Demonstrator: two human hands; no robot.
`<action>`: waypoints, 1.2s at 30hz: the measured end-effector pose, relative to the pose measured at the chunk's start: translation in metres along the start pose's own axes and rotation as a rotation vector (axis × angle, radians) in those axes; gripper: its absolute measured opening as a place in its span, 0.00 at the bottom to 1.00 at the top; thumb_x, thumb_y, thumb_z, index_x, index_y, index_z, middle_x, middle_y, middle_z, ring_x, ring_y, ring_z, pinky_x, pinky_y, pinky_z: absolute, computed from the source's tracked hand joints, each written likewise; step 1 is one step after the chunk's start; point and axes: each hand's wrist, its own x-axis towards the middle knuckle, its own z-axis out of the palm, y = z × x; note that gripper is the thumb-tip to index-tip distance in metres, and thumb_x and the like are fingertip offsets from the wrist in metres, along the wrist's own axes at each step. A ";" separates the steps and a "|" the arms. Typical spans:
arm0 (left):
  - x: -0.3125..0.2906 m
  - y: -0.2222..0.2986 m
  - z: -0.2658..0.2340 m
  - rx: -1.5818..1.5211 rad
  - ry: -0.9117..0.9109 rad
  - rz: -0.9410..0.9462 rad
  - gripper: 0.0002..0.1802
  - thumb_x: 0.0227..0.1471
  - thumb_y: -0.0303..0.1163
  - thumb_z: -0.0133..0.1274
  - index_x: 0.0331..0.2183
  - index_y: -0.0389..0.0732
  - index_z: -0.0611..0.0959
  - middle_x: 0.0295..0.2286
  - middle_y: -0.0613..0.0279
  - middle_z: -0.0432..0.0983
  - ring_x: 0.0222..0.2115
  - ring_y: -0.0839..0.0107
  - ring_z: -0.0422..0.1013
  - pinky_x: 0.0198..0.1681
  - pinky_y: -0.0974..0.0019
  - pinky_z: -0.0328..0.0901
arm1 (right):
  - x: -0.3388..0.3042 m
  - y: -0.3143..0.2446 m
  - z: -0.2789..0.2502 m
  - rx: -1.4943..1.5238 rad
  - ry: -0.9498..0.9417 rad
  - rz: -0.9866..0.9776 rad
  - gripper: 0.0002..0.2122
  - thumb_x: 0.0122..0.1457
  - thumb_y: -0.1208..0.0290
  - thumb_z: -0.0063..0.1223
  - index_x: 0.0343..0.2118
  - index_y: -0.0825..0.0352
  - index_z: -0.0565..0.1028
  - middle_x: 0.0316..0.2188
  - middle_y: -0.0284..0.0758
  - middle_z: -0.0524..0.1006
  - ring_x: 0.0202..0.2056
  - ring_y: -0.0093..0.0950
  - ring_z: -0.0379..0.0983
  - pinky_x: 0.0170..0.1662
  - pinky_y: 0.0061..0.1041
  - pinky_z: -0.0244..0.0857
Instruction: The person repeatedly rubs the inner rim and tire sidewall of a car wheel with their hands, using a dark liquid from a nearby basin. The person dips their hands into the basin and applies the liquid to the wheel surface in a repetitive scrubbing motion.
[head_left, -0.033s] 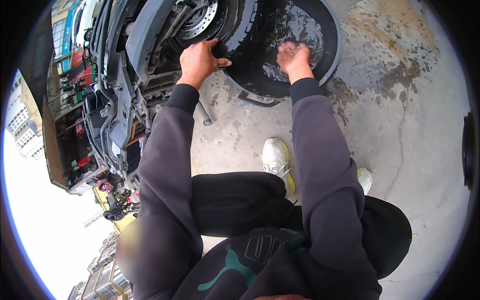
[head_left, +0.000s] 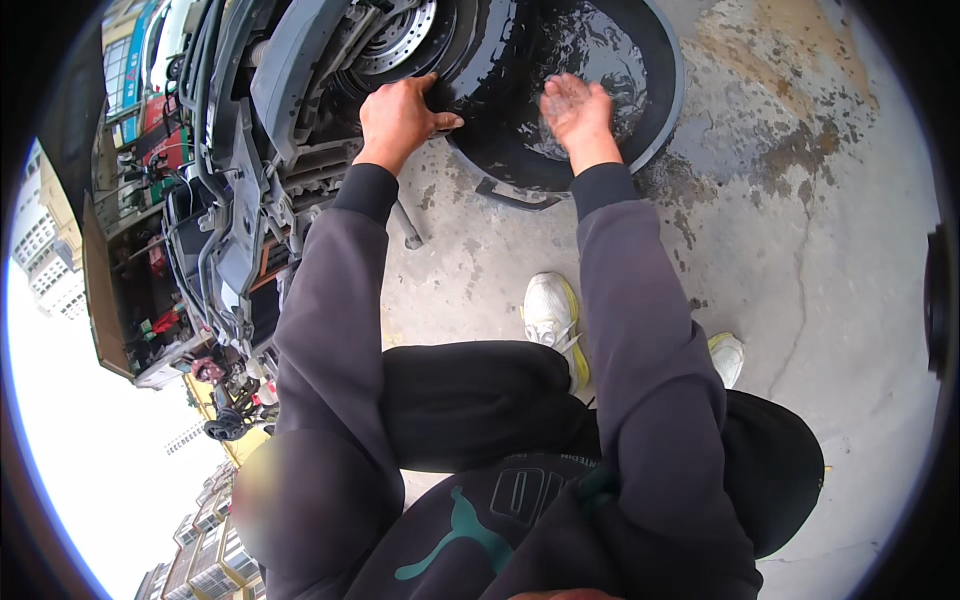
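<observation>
My left hand point(head_left: 398, 122) grips the edge of a wet black tyre point(head_left: 492, 55), its thumb stretched across the rubber. The wheel carries a shiny brake disc point(head_left: 408, 42) and is fitted to a grey and black scooter point(head_left: 280, 80). Part of the tyre dips into a round black basin point(head_left: 672, 105) of rippling water point(head_left: 605, 55). Over that water, close to the tyre, is my right hand point(head_left: 578, 112), palm up with wet, slightly curled fingers and nothing solid in it.
The basin's handle point(head_left: 515, 198) faces me. A short metal stand leg point(head_left: 408, 228) juts from the scooter over the concrete floor point(head_left: 450, 290). Damp patches point(head_left: 800, 150) mark the ground at right. My white shoes point(head_left: 550, 315) are planted below the basin.
My right hand has moved slightly left and up, nearer the tyre, with more of its palm turned up. The water ripples differently; my left hand stays on the tyre.
</observation>
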 end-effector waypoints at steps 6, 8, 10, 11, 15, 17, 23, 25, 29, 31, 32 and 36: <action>-0.003 -0.016 0.018 -0.050 0.065 0.026 0.34 0.49 0.55 0.64 0.55 0.51 0.84 0.40 0.55 0.85 0.42 0.56 0.81 0.44 0.55 0.75 | -0.102 0.108 0.079 -0.944 -0.407 -0.573 0.23 0.70 0.56 0.44 0.52 0.76 0.72 0.54 0.49 0.75 0.55 0.43 0.72 0.58 0.40 0.65; -0.021 -0.043 0.049 -0.436 0.036 0.015 0.28 0.65 0.46 0.45 0.61 0.44 0.75 0.57 0.56 0.75 0.59 0.58 0.69 0.62 0.60 0.63 | -0.114 0.145 0.092 -1.443 -0.358 -0.721 0.38 0.67 0.49 0.47 0.68 0.80 0.56 0.70 0.55 0.56 0.71 0.50 0.52 0.72 0.46 0.46; -0.018 -0.095 0.110 -0.550 0.310 0.200 0.30 0.63 0.44 0.49 0.63 0.46 0.73 0.62 0.59 0.69 0.63 0.64 0.63 0.66 0.62 0.59 | -0.132 0.167 0.096 -1.645 -0.382 -0.809 0.41 0.67 0.47 0.48 0.70 0.77 0.53 0.73 0.52 0.51 0.73 0.47 0.45 0.73 0.46 0.42; -0.010 -0.087 0.112 -0.423 0.325 0.242 0.30 0.63 0.44 0.48 0.64 0.46 0.71 0.63 0.59 0.67 0.64 0.64 0.62 0.67 0.62 0.58 | -0.126 0.165 0.092 -1.727 -0.345 -0.866 0.41 0.67 0.46 0.48 0.71 0.76 0.52 0.73 0.50 0.51 0.74 0.45 0.44 0.73 0.44 0.41; -0.012 -0.074 0.115 -0.026 0.358 0.304 0.33 0.64 0.44 0.47 0.67 0.45 0.67 0.66 0.61 0.62 0.68 0.65 0.56 0.70 0.63 0.54 | -0.118 0.160 0.072 -1.863 -0.347 -0.958 0.40 0.67 0.46 0.46 0.72 0.72 0.52 0.74 0.45 0.50 0.75 0.41 0.41 0.73 0.42 0.41; -0.017 -0.075 0.111 -0.022 0.339 0.260 0.33 0.64 0.45 0.47 0.67 0.46 0.66 0.66 0.61 0.63 0.68 0.64 0.57 0.70 0.63 0.53 | -0.122 0.158 0.071 -1.912 -0.363 -0.946 0.39 0.68 0.46 0.45 0.72 0.70 0.52 0.74 0.43 0.51 0.75 0.40 0.41 0.73 0.41 0.41; -0.023 -0.064 0.091 -0.020 0.311 0.223 0.39 0.59 0.47 0.56 0.67 0.45 0.67 0.64 0.58 0.66 0.65 0.60 0.61 0.66 0.57 0.59 | -0.108 0.140 0.052 -1.558 -0.368 -1.165 0.27 0.68 0.53 0.46 0.62 0.68 0.69 0.63 0.44 0.70 0.64 0.42 0.65 0.65 0.40 0.59; -0.040 -0.053 0.073 -0.017 0.301 0.155 0.46 0.54 0.54 0.61 0.66 0.42 0.67 0.62 0.54 0.66 0.63 0.56 0.63 0.65 0.53 0.60 | -0.113 0.111 0.048 -1.236 -0.359 -0.934 0.19 0.67 0.57 0.48 0.52 0.67 0.78 0.52 0.47 0.79 0.55 0.46 0.74 0.58 0.40 0.67; -0.043 -0.044 0.078 -0.011 0.355 0.171 0.51 0.54 0.61 0.61 0.67 0.41 0.64 0.64 0.51 0.63 0.66 0.52 0.58 0.66 0.43 0.55 | -0.045 0.017 0.034 -0.963 0.445 -0.878 0.14 0.64 0.67 0.49 0.45 0.72 0.78 0.40 0.50 0.82 0.47 0.53 0.77 0.54 0.45 0.69; -0.041 -0.044 0.083 -0.020 0.351 0.159 0.52 0.54 0.61 0.60 0.68 0.41 0.62 0.64 0.50 0.61 0.67 0.51 0.56 0.67 0.40 0.52 | -0.026 -0.013 0.019 -1.128 0.611 -1.045 0.17 0.63 0.68 0.48 0.49 0.73 0.77 0.45 0.53 0.81 0.49 0.54 0.76 0.57 0.45 0.67; -0.039 -0.041 0.084 -0.041 0.342 0.165 0.52 0.54 0.61 0.60 0.68 0.42 0.62 0.65 0.50 0.60 0.67 0.51 0.55 0.67 0.39 0.51 | -0.011 -0.025 0.001 -1.061 0.599 -1.035 0.17 0.63 0.67 0.48 0.49 0.74 0.76 0.48 0.54 0.80 0.51 0.54 0.76 0.59 0.45 0.66; -0.041 -0.040 0.085 -0.057 0.316 0.149 0.53 0.53 0.61 0.61 0.69 0.42 0.60 0.65 0.50 0.59 0.68 0.50 0.53 0.68 0.38 0.49 | -0.004 -0.005 -0.009 -0.456 0.301 -0.264 0.20 0.68 0.61 0.41 0.48 0.73 0.76 0.48 0.47 0.81 0.50 0.47 0.78 0.55 0.40 0.70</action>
